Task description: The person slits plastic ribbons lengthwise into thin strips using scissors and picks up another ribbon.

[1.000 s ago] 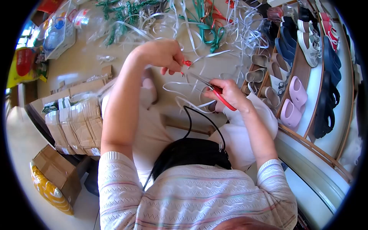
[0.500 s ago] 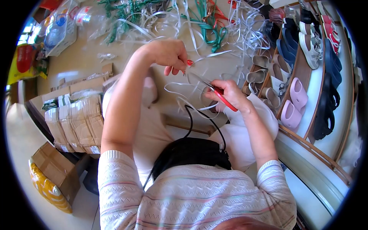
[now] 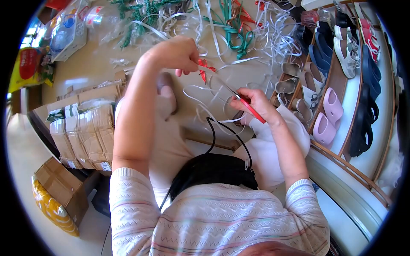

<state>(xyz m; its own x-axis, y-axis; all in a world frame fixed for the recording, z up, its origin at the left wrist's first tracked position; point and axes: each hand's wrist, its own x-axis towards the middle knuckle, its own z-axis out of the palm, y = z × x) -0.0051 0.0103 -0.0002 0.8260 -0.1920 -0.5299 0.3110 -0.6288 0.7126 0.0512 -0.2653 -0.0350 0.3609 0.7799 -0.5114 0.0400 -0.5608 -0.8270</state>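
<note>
My right hand (image 3: 257,103) has its fingers clamped on the red scissors (image 3: 253,110), above the floor (image 3: 141,56). Whether the left hand's (image 3: 179,54) fingers pinch the near red ribbon (image 3: 203,76), I cannot tell; blades should point clear of them.

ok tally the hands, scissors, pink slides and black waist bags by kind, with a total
hands, left hand and right hand: 2
scissors: 1
pink slides: 2
black waist bag: 1
total: 6
</note>
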